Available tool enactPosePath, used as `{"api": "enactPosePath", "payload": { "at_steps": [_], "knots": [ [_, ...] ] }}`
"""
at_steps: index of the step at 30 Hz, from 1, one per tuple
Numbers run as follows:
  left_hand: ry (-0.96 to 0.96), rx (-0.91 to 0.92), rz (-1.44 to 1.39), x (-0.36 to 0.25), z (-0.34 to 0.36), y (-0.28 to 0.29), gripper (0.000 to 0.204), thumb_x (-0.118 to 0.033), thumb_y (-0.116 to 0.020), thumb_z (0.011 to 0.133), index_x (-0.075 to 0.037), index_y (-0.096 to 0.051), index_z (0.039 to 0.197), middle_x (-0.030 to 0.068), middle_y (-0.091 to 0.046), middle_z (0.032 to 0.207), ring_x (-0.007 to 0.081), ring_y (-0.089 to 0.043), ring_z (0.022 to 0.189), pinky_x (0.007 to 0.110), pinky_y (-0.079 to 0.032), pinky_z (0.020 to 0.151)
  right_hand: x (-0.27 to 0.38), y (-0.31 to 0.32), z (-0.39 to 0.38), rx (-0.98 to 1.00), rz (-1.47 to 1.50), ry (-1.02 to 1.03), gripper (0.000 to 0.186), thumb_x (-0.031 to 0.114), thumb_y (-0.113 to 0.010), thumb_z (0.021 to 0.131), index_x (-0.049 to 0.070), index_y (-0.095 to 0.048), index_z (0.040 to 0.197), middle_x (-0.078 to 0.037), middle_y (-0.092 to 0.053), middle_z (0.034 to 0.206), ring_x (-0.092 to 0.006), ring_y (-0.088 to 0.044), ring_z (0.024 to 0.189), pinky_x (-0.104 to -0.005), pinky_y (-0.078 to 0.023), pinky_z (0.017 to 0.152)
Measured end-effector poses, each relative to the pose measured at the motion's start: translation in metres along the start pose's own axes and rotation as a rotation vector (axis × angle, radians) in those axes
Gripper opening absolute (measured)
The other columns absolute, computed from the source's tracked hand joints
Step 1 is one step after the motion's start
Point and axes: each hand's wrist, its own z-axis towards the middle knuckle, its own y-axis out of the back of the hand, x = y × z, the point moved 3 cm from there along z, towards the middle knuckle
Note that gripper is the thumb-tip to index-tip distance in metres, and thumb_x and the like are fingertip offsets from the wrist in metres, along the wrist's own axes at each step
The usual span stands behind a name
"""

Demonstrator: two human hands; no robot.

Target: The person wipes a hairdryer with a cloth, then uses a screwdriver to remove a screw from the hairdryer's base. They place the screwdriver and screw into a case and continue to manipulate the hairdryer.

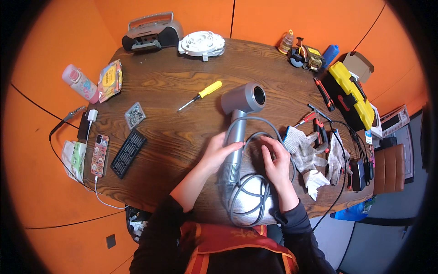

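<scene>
A grey hair dryer [237, 99] stands out in the middle of the wooden table, its round barrel at the far end and its handle toward me. My left hand [218, 153] is wrapped round the handle from the left, thumb across it. The dryer's grey cable [258, 118] loops over the handle and lies coiled near the table's front edge. Just right of the handle is my right hand [276, 162], fingers apart and slightly bent beside the cable loops, with nothing seen in its grasp. A yellow-handled screwdriver [210, 88] lies beyond my left hand.
Work gloves [303, 148], red-handled pliers [320, 130] and a black-and-yellow toolbox [349, 96] are on the right. A bit case [128, 154], a small box of screws [135, 116] and a phone [99, 155] lie left. A radio [153, 34] and white round part [202, 44] stand far back.
</scene>
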Motion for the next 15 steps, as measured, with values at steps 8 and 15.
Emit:
{"api": "enactPosePath", "payload": {
  "at_steps": [8, 15],
  "knots": [
    [0.001, -0.021, -0.024, -0.001, -0.003, -0.008, 0.032, -0.006, -0.064, 0.078, 0.001, -0.051, 0.106, 0.01, -0.061, 0.091, 0.0143, -0.061, 0.074, 0.027, -0.052, 0.068, 0.011, 0.001, -0.007, -0.1, -0.004, 0.067, 0.03, -0.005, -0.053, 0.081, -0.001, -0.055, 0.111, -0.013, -0.06, 0.098, -0.0188, -0.059, 0.087, -0.0278, -0.048, 0.075],
    [0.074, 0.001, -0.138, -0.008, -0.005, -0.005, 0.036, -0.011, -0.058, 0.079, 0.005, -0.046, 0.109, 0.0131, -0.06, 0.091, 0.017, -0.06, 0.075, 0.03, -0.05, 0.068, -0.009, 0.02, 0.003, -0.311, -0.314, 0.099, 0.032, -0.002, -0.056, 0.075, 0.002, -0.059, 0.107, -0.016, -0.057, 0.107, -0.0305, -0.053, 0.101, -0.0386, -0.04, 0.09]
  ]
}}
